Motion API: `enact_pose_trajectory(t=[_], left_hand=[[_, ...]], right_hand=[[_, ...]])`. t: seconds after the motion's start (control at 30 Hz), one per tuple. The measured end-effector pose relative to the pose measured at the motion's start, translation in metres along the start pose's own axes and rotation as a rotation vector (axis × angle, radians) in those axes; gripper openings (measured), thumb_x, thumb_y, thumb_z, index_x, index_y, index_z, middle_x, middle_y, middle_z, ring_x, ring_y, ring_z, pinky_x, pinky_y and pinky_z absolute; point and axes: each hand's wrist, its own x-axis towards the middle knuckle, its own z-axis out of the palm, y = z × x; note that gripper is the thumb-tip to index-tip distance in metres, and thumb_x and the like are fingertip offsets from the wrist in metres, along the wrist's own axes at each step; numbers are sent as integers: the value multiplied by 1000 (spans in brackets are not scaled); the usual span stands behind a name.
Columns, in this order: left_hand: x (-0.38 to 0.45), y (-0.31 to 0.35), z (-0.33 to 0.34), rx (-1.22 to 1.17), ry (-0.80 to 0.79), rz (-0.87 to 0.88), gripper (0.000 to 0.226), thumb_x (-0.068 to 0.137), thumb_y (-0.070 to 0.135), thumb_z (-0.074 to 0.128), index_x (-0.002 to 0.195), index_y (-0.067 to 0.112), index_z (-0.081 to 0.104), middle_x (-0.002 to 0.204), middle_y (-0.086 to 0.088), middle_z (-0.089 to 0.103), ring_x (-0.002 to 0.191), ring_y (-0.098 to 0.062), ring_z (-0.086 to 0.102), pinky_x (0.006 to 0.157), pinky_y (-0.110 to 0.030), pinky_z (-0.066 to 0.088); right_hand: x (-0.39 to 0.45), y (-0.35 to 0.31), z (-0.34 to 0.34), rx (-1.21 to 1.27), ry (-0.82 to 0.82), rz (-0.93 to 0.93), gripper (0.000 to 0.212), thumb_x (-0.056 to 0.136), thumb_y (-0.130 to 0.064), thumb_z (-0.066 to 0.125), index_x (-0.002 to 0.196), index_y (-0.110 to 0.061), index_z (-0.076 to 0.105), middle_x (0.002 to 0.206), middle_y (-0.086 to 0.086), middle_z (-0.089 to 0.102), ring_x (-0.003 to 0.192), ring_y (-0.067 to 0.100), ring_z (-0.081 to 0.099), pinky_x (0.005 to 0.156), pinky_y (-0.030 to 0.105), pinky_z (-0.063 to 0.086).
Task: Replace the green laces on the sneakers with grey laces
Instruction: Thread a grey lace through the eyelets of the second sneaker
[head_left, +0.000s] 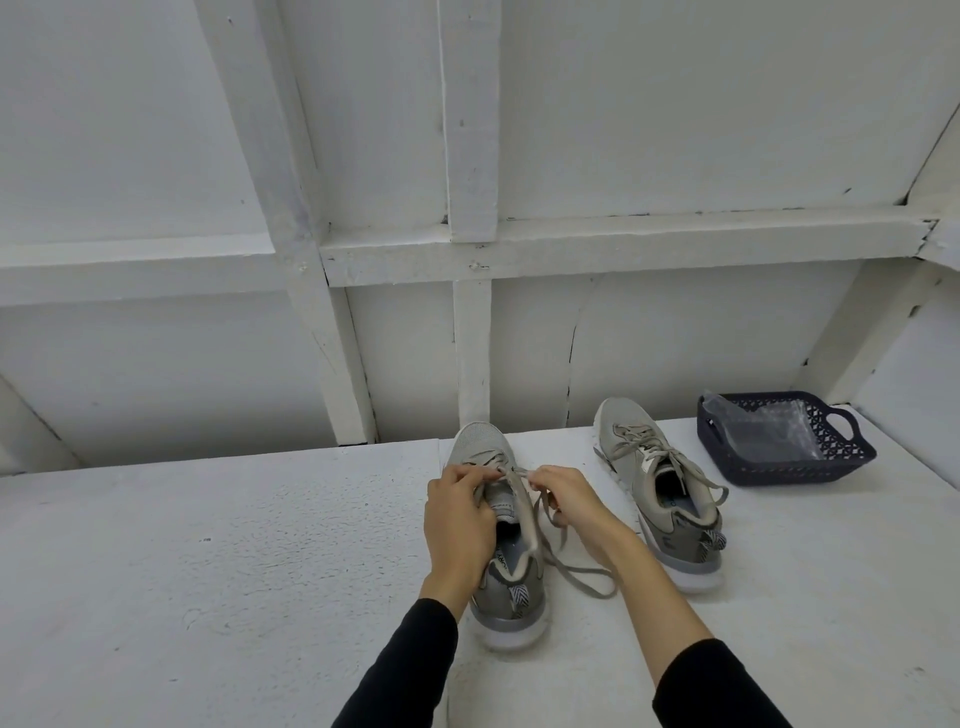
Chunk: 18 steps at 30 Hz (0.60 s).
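Basket (852, 457) right of both sneakers (660, 467)

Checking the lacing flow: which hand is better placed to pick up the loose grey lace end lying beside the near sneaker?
Probably the right hand. The loose lace trails on that side of the near sneaker, just below its wrist; the left hand grips across the tongue.

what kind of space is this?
Probably a makeshift workbench in a shed or studio: white-painted bench, white wall framing, a basket beside two sneakers.
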Motion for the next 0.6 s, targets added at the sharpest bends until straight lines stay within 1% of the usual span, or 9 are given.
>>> enact_pose_trajectory(t=[0.03, 0.1, 0.13, 0.2, 0.27, 0.37, 0.43, 0.5, 0.6], left_hand=[[0, 0, 0, 4, -4, -9, 50, 81, -4, 49, 109, 31, 70, 112, 14, 56, 100, -7, 40, 80, -23, 43], [-1, 1, 0, 10, -14, -25, 49, 81, -3, 50, 111, 31, 69, 115, 13, 56, 101, -7, 41, 83, -27, 46], [-2, 1, 0, 10, -18, -30, 48, 81, -2, 50, 112, 31, 68, 115, 13, 56, 102, -8, 42, 84, -29, 47], [-2, 2, -1, 5, -11, -42, 44, 83, 0, 50, 112, 30, 66, 116, 12, 56, 103, -11, 46, 84, -32, 48], [-2, 2, -1, 4, -3, -48, 39, 86, 4, 50, 111, 29, 65, 115, 10, 56, 102, -13, 49, 83, -35, 49], [-2, 0, 1, -21, 0, -62, 37, 87, 6, 50, 110, 30, 65, 115, 9, 56, 101, -14, 53, 82, -40, 51], [-2, 0, 0, -35, 0, -71, 36, 87, 6, 50, 110, 30, 64, 114, 9, 56, 100, -14, 54, 82, -40, 51], [-2, 0, -1, -39, 2, -78, 36, 87, 6, 50, 109, 30, 64, 113, 10, 55, 100, -13, 54, 84, -41, 51], [-2, -1, -1, -42, -2, -86, 36, 87, 6, 50, 107, 32, 64, 109, 12, 54, 99, -14, 56, 83, -41, 51]], right_hand=[[0, -1, 1, 146, 1, 38, 30, 95, -14, 50, 66, -14, 47, 58, -3, 36, 48, 8, 30, 45, 19, 22], [2, 2, 2, 364, -9, 147, 32, 94, -15, 50, 62, -16, 47, 54, -4, 39, 43, 7, 31, 47, 21, 22], [3, 5, 2, 445, -6, 232, 33, 93, -16, 50, 60, -17, 46, 52, -5, 40, 42, 7, 32, 47, 22, 22], [6, 8, 1, 519, -9, 403, 33, 89, -17, 50, 56, -18, 43, 48, -7, 40, 40, 7, 32, 43, 21, 22], [5, 6, -3, 489, -53, 486, 36, 89, -17, 48, 54, -19, 41, 46, -7, 39, 35, 7, 32, 35, 18, 19], [5, 4, -5, 318, -70, 479, 38, 95, -18, 45, 57, -16, 42, 47, -4, 39, 32, 6, 29, 30, 16, 15], [6, 7, -5, 215, -39, 463, 36, 98, -18, 42, 63, -12, 47, 51, -1, 40, 31, 6, 27, 30, 16, 15], [4, 13, -8, 154, 6, 461, 33, 98, -14, 42, 67, -8, 50, 53, 2, 41, 31, 6, 27, 30, 17, 16], [-4, 28, -15, -12, 40, 491, 31, 95, -4, 42, 65, -8, 44, 46, 1, 39, 28, 7, 27, 32, 16, 16]])
